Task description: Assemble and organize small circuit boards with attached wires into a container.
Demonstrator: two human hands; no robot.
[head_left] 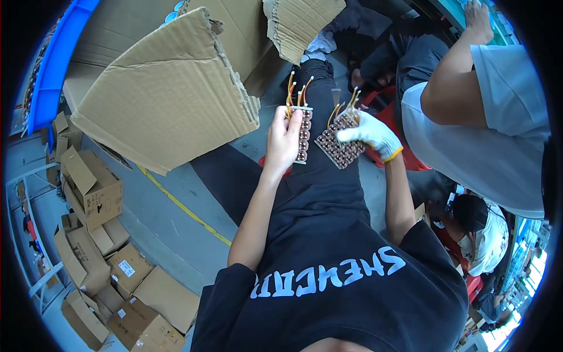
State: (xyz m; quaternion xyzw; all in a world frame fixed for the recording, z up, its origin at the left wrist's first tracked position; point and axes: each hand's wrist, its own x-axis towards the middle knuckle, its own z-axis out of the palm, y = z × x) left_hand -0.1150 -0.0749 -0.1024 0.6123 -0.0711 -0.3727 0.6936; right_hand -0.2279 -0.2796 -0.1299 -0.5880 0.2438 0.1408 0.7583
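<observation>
My bare left hand (282,142) is closed on a narrow board (304,136) with rows of round, shiny, copper-brown cells. Red and yellow wires with small white ends stick up from its far edge. A white knitted glove with a yellow cuff covers my right hand (374,134), which grips a second wired board (341,155) of the same kind, held at a slant. Its thumb lies across the cells, and part of that board is hidden by the glove. Both boards are held above my dark trouser leg (319,176), side by side and apart.
A large open cardboard box (161,88) stands ahead to the left, its torn flap near my left hand. Several cartons (97,188) are piled at left, below a blue bin (50,76). Close on my right sits a person in a light shirt (510,105); a red stool (410,155) is beside them.
</observation>
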